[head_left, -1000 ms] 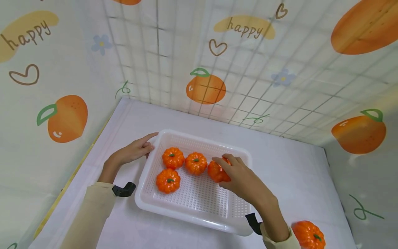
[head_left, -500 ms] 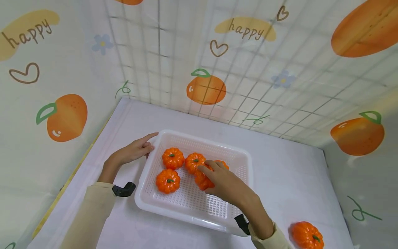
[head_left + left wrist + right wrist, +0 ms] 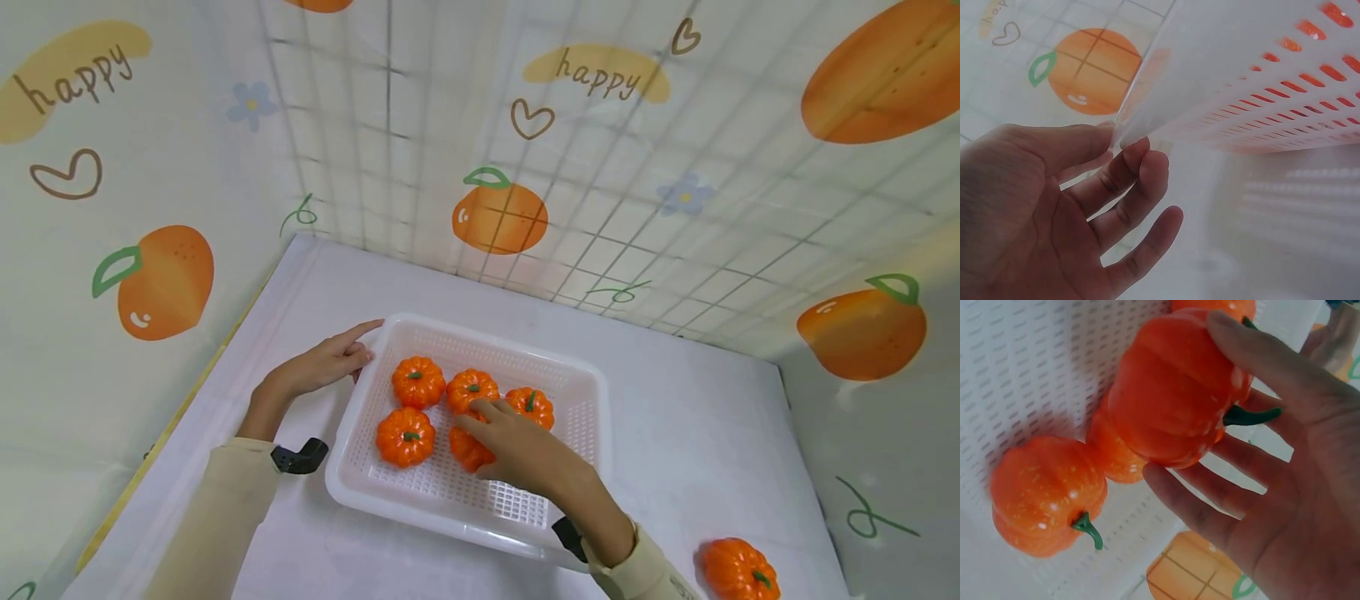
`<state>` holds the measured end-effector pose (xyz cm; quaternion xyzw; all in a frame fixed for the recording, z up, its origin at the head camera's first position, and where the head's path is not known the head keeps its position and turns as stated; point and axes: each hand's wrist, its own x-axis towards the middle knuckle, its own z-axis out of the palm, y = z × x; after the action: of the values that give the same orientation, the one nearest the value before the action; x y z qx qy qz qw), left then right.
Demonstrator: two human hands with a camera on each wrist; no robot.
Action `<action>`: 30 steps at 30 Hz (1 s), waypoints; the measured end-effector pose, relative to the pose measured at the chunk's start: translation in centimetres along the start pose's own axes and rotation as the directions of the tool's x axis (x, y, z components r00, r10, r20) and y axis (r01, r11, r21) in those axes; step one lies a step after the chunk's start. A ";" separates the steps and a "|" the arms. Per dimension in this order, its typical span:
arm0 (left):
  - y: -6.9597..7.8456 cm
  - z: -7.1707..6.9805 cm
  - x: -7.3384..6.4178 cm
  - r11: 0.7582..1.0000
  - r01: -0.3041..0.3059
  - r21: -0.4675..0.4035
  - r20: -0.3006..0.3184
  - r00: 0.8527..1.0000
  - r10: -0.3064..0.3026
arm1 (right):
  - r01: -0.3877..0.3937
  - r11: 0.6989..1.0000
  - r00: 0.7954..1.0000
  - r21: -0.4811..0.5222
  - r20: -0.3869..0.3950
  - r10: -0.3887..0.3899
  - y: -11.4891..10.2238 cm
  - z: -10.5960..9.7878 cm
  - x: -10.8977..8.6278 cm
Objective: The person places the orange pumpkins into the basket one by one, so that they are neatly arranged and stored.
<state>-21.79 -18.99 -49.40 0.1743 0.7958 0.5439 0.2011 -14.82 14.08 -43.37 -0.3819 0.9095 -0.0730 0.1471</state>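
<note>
My left hand [image 3: 322, 367] pinches the left rim of a white perforated plastic basket [image 3: 465, 527]; in the left wrist view the thumb and fingers [image 3: 1155, 170] meet at the rim. Over the basket, my right hand [image 3: 525, 454] grips a glossy orange toy pumpkin [image 3: 1179, 394] with a green stem, thumb on one side and fingers on the other. In the head view that pumpkin is partly covered by the hand. Around it in the basket sit a back-left pumpkin [image 3: 418, 382], a front-left pumpkin [image 3: 406, 437], a back-middle pumpkin [image 3: 472, 385] and a back-right pumpkin [image 3: 531, 407].
One more pumpkin [image 3: 739, 568] rests on the white table [image 3: 697, 433], right of the basket near the front edge. Printed cloth walls [image 3: 405, 192] enclose the table at the back and both sides. A grid pattern covers the back wall.
My right hand has moved left and slightly nearer with its pumpkin. The back-right pumpkin, covered a second ago, now shows. My left hand has kept its place on the rim.
</note>
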 end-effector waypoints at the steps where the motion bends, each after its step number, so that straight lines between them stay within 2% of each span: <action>1: 0.0 0.0 0.0 1.000 0.000 -0.001 0.000 1.000 0.000 | 0.011 1.000 1.000 -0.007 0.001 -0.011 0.0 0.2 0.1; 9: 0.0 0.0 0.0 1.000 0.000 0.001 0.001 1.000 0.000 | 0.057 0.998 0.998 -0.021 0.041 -0.056 0.0 0.6 0.9; 17: 0.1 0.0 0.0 1.000 0.009 -0.001 0.001 1.000 -0.009 | 0.096 0.994 0.995 -0.056 0.047 -0.093 -0.1 0.9 1.4; 30: -0.2 -0.1 0.1 1.000 0.000 -0.013 0.003 1.000 0.000 | 0.148 0.972 0.988 -0.182 0.063 -0.139 -0.3 2.1 2.2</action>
<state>-21.92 -19.07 -49.61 0.1739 0.7921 0.5486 0.2034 -15.43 12.28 -45.76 -0.4604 0.8784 0.0111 0.1276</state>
